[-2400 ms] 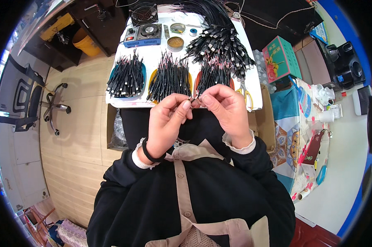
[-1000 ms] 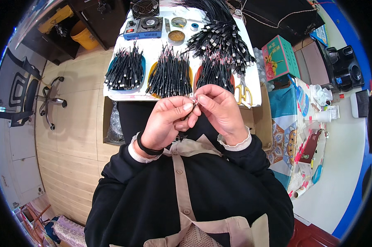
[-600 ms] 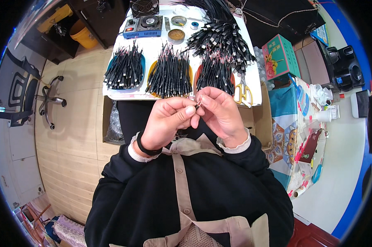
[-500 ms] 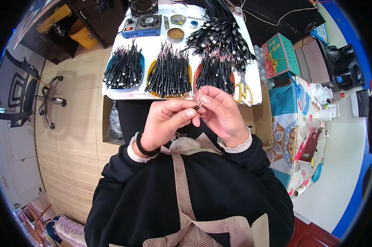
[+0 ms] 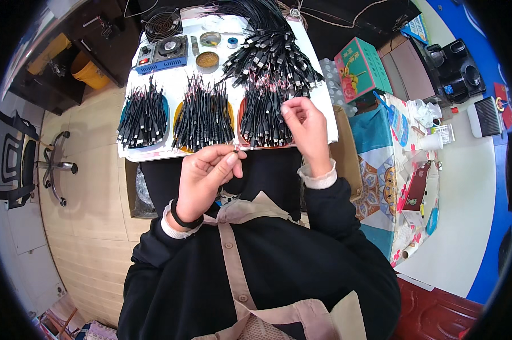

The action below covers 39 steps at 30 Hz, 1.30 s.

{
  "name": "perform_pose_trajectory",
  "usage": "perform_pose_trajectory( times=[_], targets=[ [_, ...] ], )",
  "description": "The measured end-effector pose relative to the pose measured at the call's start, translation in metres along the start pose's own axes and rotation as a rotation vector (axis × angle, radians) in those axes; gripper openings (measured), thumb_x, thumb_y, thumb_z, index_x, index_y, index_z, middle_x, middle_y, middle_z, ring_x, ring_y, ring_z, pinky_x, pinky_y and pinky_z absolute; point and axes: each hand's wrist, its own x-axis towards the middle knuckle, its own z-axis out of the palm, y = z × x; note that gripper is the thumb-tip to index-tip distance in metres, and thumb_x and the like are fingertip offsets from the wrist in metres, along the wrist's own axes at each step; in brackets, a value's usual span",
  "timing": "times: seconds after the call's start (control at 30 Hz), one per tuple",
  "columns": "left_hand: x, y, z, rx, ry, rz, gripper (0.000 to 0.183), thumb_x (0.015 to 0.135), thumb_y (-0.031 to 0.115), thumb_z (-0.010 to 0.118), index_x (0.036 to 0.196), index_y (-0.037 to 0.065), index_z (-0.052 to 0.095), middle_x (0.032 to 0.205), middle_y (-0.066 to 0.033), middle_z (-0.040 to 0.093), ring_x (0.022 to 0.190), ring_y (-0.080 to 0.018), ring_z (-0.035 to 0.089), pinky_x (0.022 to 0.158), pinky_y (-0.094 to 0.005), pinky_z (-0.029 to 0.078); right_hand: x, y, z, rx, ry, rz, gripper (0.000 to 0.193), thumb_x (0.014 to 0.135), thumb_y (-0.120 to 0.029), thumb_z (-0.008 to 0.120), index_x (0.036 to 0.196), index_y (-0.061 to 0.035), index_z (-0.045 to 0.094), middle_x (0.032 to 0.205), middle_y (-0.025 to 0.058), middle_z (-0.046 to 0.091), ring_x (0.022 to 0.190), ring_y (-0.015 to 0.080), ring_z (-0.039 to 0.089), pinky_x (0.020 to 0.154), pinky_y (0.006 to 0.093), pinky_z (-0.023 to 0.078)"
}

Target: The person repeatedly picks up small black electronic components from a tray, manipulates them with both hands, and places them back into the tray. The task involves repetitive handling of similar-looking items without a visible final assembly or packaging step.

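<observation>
My left hand [image 5: 210, 170] is closed in a pinch in front of the table's near edge. Between its thumb and forefinger shows the small wire end of a black cable; most of that cable is hidden. My right hand [image 5: 308, 127] is apart from it, over the right edge of the orange-rimmed tray [image 5: 242, 113]. Its thumb and forefinger curl together beside the bundle of short black cables [image 5: 264, 116] in that tray; whatever they hold, if anything, cannot be made out. Further left, more short black cables [image 5: 202, 116] with reddish wire ends lie in the yellow tray [image 5: 231, 116].
A blue-rimmed tray [image 5: 166, 122] holds cables at the left. Behind stand a blue boxed device [image 5: 162, 55], a fan [image 5: 162, 24], a round tin [image 5: 207, 61] and a solder spool [image 5: 232, 43]. Many black cables [image 5: 273, 59] pile up at the back right. A green carton [image 5: 361, 68] stands beyond.
My hands were together at the wire end; now the right hand has parted from the left and moved up and right to the cables. The view has shifted; the scissors are now hidden.
</observation>
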Motion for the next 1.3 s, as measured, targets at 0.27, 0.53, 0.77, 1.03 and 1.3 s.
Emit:
perform_pose_trajectory(
  times=[0.27, 0.53, 0.77, 1.03, 1.3],
  targets=[
    [0.009, -0.012, 0.000, -0.194, 0.055, -0.018, 0.017, 0.098, 0.008, 0.054, 0.105, -0.005, 0.063, 0.078, -0.0054, 0.062, 0.058, -0.0038, 0.041, 0.051, -0.0177, 0.032, 0.015, 0.035, 0.008, -0.507, -0.027, -0.197, 0.021, 0.081, -0.019, 0.071, 0.075, -0.0024, 0.059, 0.070, 0.0122, 0.060, 0.067, 0.0313, 0.060, 0.060, 0.0424, 0.046],
    [0.011, -0.013, 0.001, -0.243, 0.087, -0.059, 0.018, 0.099, 0.009, 0.051, 0.104, -0.005, 0.063, 0.078, -0.0051, 0.063, 0.058, -0.0047, 0.046, 0.051, -0.0175, 0.034, 0.019, 0.035, 0.008, -0.520, -0.013, -0.182, 0.020, 0.080, -0.017, 0.070, 0.074, -0.0015, 0.059, 0.071, 0.0140, 0.061, 0.068, 0.0333, 0.061, 0.062, 0.0427, 0.047],
    [0.009, -0.011, 0.001, -0.272, 0.093, -0.031, 0.019, 0.099, 0.010, 0.051, 0.105, -0.004, 0.062, 0.082, -0.0058, 0.063, 0.060, -0.0059, 0.048, 0.053, -0.0181, 0.037, 0.022, 0.020, 0.010, -0.437, -0.014, -0.156, 0.019, 0.082, -0.016, 0.069, 0.074, -0.0007, 0.060, 0.070, 0.0128, 0.062, 0.065, 0.0294, 0.062, 0.060, 0.0402, 0.047],
    [0.032, -0.001, 0.011, -0.505, 0.130, 0.019, 0.022, 0.100, 0.013, 0.051, 0.110, -0.005, 0.060, 0.105, -0.0201, 0.067, 0.098, -0.0287, 0.067, 0.087, -0.0368, 0.056, -0.066, -0.044, 0.024, -0.010, -0.110, -0.316, 0.010, 0.081, -0.002, 0.069, 0.082, -0.0019, 0.060, 0.072, -0.0011, 0.053, 0.059, 0.0036, 0.044, 0.052, 0.0208, 0.035],
    [0.017, -0.002, 0.018, -0.368, 0.106, 0.107, 0.018, 0.097, 0.010, 0.056, 0.104, -0.004, 0.064, 0.083, -0.0085, 0.068, 0.080, -0.0168, 0.066, 0.072, -0.0263, 0.053, -0.071, -0.046, 0.021, 0.196, -0.265, -0.136, 0.009, 0.088, -0.008, 0.067, 0.090, -0.0003, 0.062, 0.080, 0.0022, 0.058, 0.067, 0.0072, 0.052, 0.059, 0.0228, 0.043]
  ],
)
